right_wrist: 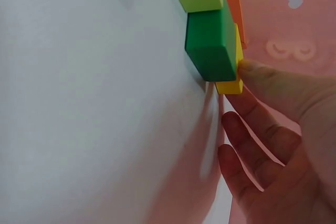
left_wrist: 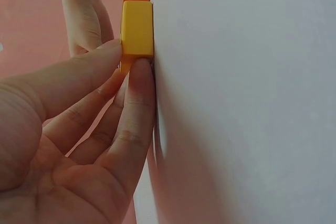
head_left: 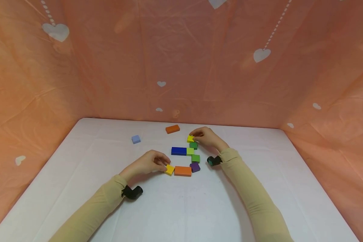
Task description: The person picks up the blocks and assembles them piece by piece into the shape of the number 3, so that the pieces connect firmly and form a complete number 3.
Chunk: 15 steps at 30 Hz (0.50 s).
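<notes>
My left hand (head_left: 148, 162) pinches a golden-yellow block (left_wrist: 137, 30) between thumb and fingers, at the left end of a long orange block (head_left: 183, 171). Farther back, my right hand (head_left: 208, 137) holds a bright yellow block (head_left: 190, 138), its thumb on the block's edge. Just in front of that yellow block sits a dark green block (right_wrist: 210, 45), which hides part of it in the right wrist view. A light green block (head_left: 190, 151), a long blue block (head_left: 179, 151), a second green block (head_left: 195, 158) and a tilted purple block (head_left: 195, 167) continue the row toward the orange one.
Beyond the row lies another orange block (head_left: 172, 129), near the table's back edge. A pale blue block (head_left: 136, 139) sits to the back left. The white table (head_left: 181, 215) is bordered by an orange cloth (head_left: 181, 60) printed with white hearts.
</notes>
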Motion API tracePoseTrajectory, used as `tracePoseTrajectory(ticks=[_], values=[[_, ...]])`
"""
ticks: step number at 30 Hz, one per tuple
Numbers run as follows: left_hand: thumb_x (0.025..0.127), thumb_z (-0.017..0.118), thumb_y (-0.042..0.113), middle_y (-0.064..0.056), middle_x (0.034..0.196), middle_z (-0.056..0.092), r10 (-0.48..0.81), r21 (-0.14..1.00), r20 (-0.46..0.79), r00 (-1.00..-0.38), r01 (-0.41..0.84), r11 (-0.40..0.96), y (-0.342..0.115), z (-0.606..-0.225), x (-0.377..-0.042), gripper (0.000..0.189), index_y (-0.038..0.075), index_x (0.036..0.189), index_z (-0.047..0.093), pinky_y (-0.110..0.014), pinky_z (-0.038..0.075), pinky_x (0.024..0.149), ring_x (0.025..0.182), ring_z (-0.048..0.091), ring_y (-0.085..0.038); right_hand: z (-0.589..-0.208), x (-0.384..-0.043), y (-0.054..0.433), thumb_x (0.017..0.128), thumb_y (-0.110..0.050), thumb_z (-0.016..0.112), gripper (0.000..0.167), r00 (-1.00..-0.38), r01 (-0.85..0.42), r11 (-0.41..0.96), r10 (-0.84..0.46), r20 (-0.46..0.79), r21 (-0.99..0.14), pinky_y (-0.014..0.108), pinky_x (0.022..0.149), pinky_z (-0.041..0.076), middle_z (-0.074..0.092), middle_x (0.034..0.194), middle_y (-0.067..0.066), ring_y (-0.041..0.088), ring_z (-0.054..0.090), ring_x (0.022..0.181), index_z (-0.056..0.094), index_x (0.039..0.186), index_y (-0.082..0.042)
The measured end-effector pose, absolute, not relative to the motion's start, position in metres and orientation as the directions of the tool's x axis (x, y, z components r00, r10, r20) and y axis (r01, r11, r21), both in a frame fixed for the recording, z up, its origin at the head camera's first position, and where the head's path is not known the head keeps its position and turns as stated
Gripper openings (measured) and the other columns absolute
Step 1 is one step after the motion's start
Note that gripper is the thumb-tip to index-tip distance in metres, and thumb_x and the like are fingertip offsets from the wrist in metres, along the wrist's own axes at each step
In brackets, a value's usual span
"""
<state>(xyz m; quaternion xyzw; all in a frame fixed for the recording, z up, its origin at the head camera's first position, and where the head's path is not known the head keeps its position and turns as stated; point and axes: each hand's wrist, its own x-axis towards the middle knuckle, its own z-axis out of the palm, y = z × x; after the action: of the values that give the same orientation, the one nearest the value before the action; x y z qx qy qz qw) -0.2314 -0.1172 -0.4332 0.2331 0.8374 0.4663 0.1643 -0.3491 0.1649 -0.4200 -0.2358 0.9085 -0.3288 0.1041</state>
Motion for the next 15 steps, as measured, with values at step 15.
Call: tracePoseTrajectory(ticks=[15], values=[[0.085, 0.072, 0.006, -0.001, 0.096, 0.067, 0.528, 0.853, -0.073, -0.846, 0.221, 0.472, -0.1166, -0.4304, -0.2301, 0.023, 0.004, 0.107, 0.069, -0.031, 0.051, 0.078, 0.084, 0.06, -0.016, -0.4187, -0.3477, 0.1654, 0.095, -0.015, 0.061, 0.026, -0.87, -0.352, 0.682, -0.491, -0.044, -0.642, 0.036, 0.094, 0.045, 0.064, 0.115, 0.005, 0.022, 0.056, 0.105, 0.066, 0.12, -0.009]])
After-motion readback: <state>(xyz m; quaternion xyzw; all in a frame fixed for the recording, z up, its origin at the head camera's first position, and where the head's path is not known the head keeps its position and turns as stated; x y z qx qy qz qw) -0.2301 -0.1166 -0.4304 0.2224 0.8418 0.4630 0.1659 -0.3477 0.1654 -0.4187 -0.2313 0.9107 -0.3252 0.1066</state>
